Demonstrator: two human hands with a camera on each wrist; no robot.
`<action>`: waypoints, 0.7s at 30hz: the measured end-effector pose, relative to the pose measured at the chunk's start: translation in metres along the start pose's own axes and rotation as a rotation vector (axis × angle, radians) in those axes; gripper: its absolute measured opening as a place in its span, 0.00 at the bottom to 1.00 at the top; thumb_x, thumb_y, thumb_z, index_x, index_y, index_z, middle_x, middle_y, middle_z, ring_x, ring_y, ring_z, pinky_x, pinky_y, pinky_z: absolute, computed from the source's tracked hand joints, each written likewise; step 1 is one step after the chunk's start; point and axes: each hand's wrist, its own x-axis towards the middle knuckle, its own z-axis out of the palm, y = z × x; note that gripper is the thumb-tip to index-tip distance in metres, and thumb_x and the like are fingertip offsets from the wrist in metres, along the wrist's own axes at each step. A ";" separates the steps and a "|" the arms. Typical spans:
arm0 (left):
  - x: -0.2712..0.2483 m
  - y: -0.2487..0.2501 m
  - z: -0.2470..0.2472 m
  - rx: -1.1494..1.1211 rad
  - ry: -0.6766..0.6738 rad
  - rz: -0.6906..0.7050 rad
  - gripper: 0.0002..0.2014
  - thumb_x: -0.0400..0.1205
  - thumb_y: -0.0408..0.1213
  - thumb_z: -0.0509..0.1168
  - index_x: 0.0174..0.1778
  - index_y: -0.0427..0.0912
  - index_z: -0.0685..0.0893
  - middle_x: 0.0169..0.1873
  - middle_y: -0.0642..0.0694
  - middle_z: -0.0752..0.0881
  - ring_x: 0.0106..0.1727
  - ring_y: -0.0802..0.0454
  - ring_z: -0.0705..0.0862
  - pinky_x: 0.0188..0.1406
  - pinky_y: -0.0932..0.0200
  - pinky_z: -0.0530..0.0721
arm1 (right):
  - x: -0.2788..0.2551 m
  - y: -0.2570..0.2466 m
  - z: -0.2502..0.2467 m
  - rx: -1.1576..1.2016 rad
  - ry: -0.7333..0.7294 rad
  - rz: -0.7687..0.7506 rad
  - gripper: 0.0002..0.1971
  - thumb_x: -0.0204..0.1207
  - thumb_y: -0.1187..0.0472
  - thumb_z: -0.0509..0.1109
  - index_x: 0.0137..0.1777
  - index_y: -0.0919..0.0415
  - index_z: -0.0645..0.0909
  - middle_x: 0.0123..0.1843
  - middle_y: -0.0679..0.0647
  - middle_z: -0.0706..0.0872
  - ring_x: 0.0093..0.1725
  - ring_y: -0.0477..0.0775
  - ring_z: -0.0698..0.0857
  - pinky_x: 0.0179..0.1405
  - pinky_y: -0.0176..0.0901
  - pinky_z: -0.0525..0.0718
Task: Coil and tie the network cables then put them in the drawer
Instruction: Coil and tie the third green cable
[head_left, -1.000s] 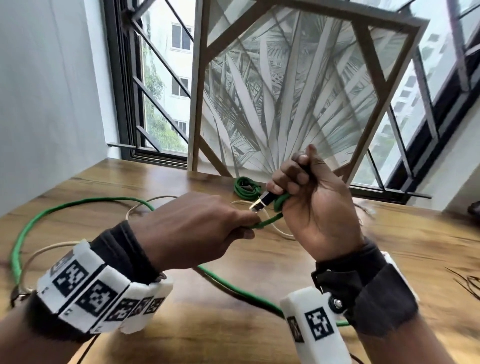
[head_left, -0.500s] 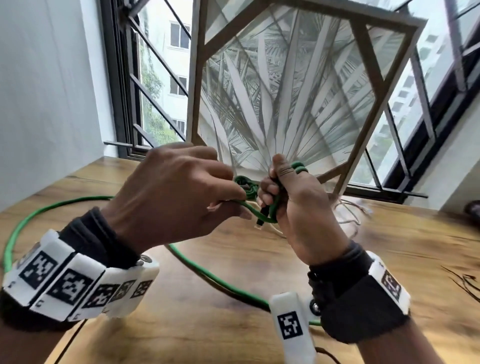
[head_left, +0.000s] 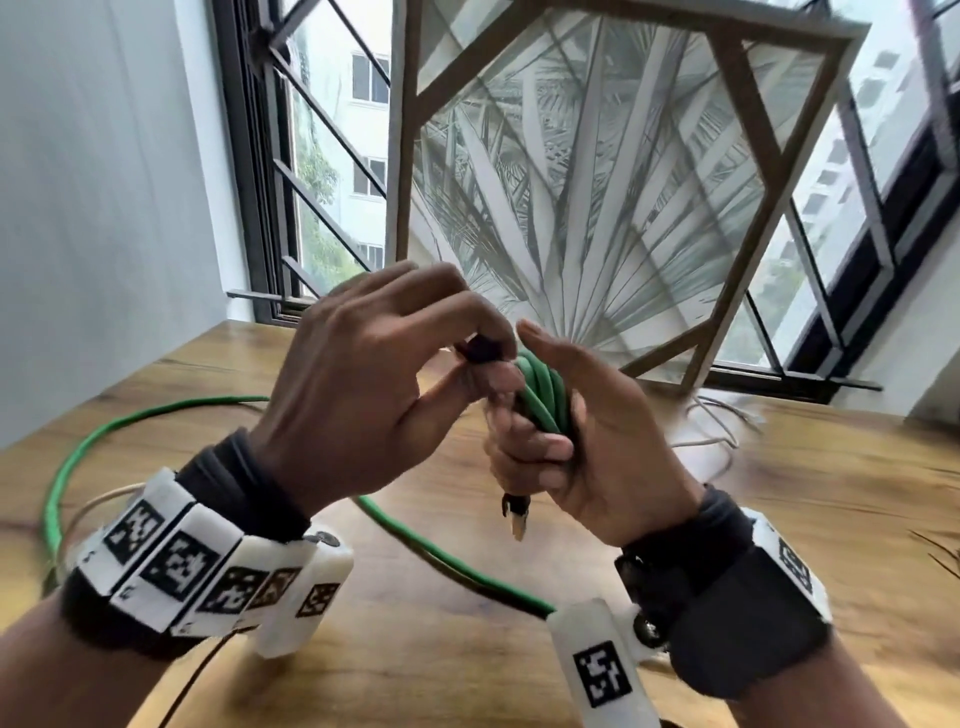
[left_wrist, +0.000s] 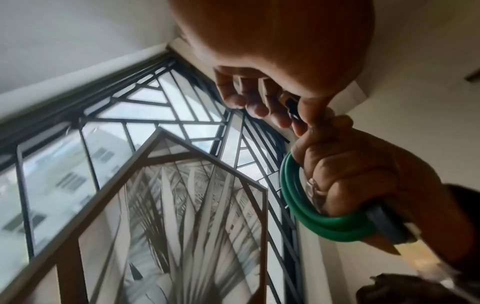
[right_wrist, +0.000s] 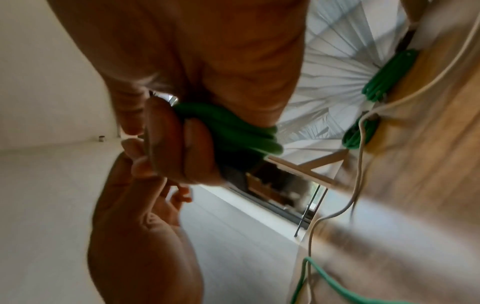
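Green cable (head_left: 540, 400) coils sit wrapped in right hand (head_left: 587, 447), fingers curled around them, plug hanging at 6 o'clock. Left hand (head_left: 363, 395) pinches a dark cable end at the coil's 10 o'clock. Slack trails across worktop (head_left: 779, 519).

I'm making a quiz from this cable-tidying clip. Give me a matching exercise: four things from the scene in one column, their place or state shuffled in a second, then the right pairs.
Things
1. green cable coil
2. loose green cable
3. white cable
4. cable plug

Place or state
A. sticks out below the right hand
B. lies unwound in a wide arc on the wooden table, left side
C. wound in loops round the right hand's fingers
D. lies pale and loose on the table, beyond the right hand

Pairs: 1-C, 2-B, 3-D, 4-A
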 end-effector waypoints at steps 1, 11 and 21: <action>-0.001 0.001 0.001 -0.095 -0.024 -0.058 0.10 0.89 0.44 0.70 0.50 0.42 0.90 0.43 0.52 0.84 0.41 0.47 0.82 0.41 0.49 0.79 | -0.001 0.001 0.000 0.036 -0.027 -0.003 0.21 0.81 0.45 0.65 0.34 0.61 0.78 0.20 0.50 0.59 0.20 0.51 0.55 0.23 0.47 0.50; 0.003 0.000 0.009 -0.937 -0.164 -0.560 0.22 0.84 0.40 0.60 0.73 0.47 0.86 0.61 0.43 0.91 0.66 0.42 0.88 0.66 0.42 0.82 | -0.003 0.004 -0.004 0.213 -0.104 -0.051 0.20 0.73 0.55 0.71 0.22 0.59 0.71 0.14 0.47 0.57 0.14 0.49 0.58 0.22 0.49 0.45; 0.002 -0.005 -0.004 -1.359 -0.418 -0.721 0.28 0.75 0.41 0.69 0.71 0.35 0.87 0.67 0.32 0.88 0.66 0.37 0.86 0.76 0.33 0.76 | -0.005 0.002 0.007 0.262 -0.254 -0.046 0.22 0.73 0.55 0.71 0.20 0.57 0.71 0.13 0.50 0.54 0.13 0.51 0.55 0.17 0.39 0.55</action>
